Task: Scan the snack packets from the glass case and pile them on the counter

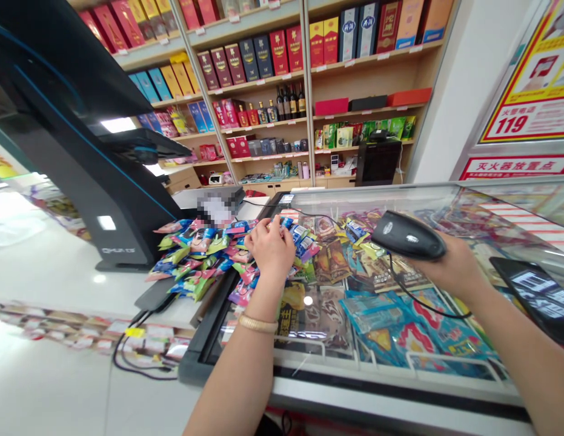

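My right hand (461,266) is wrapped around a black handheld barcode scanner (408,235), its head pointing left over the glass-topped freezer (309,309). A dark cable hangs from the scanner. With fingers curled, my left hand (273,245) grips small snack packets (304,241), blue and pink, on the freezer's left side; its fingertips are partly hidden. Left of that hand a heap of colourful snack packets (204,257) spreads from the white counter onto the freezer's edge. A few more packets (357,230) lie on the glass below the scanner's head.
A black checkout terminal (122,181) stands on the white counter (45,266) at left. A flat black device (157,295) with cables sits by the heap. A dark display (536,290) is at right. Frozen goods show through the glass. Shelves of boxes and bottles (291,100) stand behind.
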`<state>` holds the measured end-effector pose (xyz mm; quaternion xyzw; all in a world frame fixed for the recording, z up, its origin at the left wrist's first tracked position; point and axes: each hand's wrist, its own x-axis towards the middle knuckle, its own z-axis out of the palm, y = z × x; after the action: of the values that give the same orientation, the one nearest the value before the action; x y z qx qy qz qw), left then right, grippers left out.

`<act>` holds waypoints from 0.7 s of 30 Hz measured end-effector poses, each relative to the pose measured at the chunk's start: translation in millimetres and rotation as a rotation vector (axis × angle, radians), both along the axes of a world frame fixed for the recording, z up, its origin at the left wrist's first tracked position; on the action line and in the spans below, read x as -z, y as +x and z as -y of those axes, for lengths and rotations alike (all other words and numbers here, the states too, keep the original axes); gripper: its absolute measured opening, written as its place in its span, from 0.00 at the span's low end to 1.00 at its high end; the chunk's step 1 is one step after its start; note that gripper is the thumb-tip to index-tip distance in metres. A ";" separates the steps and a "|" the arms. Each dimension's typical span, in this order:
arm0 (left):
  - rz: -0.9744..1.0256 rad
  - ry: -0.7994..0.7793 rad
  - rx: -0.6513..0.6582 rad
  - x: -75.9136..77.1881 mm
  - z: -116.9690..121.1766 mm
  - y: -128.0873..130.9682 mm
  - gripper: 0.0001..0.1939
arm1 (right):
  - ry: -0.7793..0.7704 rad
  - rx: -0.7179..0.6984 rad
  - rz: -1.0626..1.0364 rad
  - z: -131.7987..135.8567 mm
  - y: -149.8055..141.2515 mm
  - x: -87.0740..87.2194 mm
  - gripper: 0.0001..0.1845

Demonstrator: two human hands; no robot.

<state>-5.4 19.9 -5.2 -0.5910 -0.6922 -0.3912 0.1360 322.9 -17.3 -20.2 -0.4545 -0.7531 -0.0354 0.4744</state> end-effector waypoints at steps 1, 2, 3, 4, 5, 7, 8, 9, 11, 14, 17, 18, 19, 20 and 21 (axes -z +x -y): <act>0.005 0.013 -0.004 0.2 0.1 0.9 0.21 | -0.001 0.001 -0.002 -0.7 0.8 0.6 0.14; 0.013 0.031 -0.004 0.1 0.1 1.4 0.21 | 0.002 0.002 -0.002 -1.5 1.9 1.3 0.14; 0.021 0.055 -0.003 -0.2 0.4 1.7 0.22 | 0.009 0.004 -0.003 -2.4 3.1 2.3 0.14; 0.030 0.085 0.000 -0.8 1.1 1.8 0.22 | 0.018 0.010 -0.005 -3.4 4.6 3.5 0.15; 0.038 0.124 0.008 -1.8 2.1 2.2 0.23 | 0.028 0.021 -0.010 -4.5 6.2 4.6 0.16; 0.043 0.225 0.055 -4.4 5.4 5.0 0.24 | 0.042 0.059 -0.023 -6.6 9.4 6.3 0.18; 0.038 0.277 0.104 -5.7 7.2 8.1 0.24 | 0.046 0.083 -0.029 -7.5 10.8 6.7 0.18; 0.027 0.316 0.177 -6.7 8.7 12.8 0.24 | 0.048 0.108 -0.034 -8.3 12.2 6.7 0.19; -0.006 0.331 0.373 -6.6 9.2 27.3 0.23 | 0.054 0.157 -0.035 -9.6 14.4 5.6 0.18; -0.025 0.165 0.645 -0.7 -0.5 59.0 0.26 | 0.075 0.228 -0.021 -11.8 16.9 4.1 0.15; 0.023 -0.118 0.712 8.7 -22.9 92.7 0.32 | 0.082 0.306 0.017 -14.8 19.3 5.6 0.14; 0.044 -0.212 0.685 11.7 -32.0 102.2 0.33 | 0.071 0.334 0.030 -15.8 19.9 6.8 0.13; 0.064 -0.307 0.637 14.4 -41.3 110.3 0.34 | 0.056 0.359 0.041 -16.8 20.4 8.1 0.12; 0.078 -0.392 0.580 16.8 -50.3 117.1 0.34 | 0.041 0.380 0.050 -17.6 20.6 9.3 0.12; 0.087 -0.460 0.523 19.1 -58.6 122.5 0.33 | 0.028 0.393 0.056 -18.3 20.5 10.4 0.12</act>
<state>117.0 78.6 -24.3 -0.7463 -0.5924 -0.2715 -0.1353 343.4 1.0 -30.5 -0.5847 -0.6623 -0.1505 0.4436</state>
